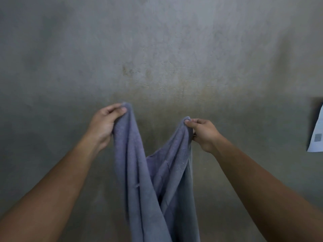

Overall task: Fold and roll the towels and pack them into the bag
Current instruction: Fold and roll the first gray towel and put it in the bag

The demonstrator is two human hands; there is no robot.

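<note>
A grey-blue towel (153, 180) hangs in front of me, held up by two corners. My left hand (103, 124) pinches the left corner, a little higher than the other. At the right corner, my right hand (204, 133) grips the cloth between thumb and fingers. The upper edge sags in a deep V between the hands, and the rest of the towel drapes down in folds past the bottom of the frame. No bag is in view.
A rough grey concrete surface (157, 58) with brownish stains fills the background. At the right edge a white sheet of paper (317, 135) with a small printed square sits against it.
</note>
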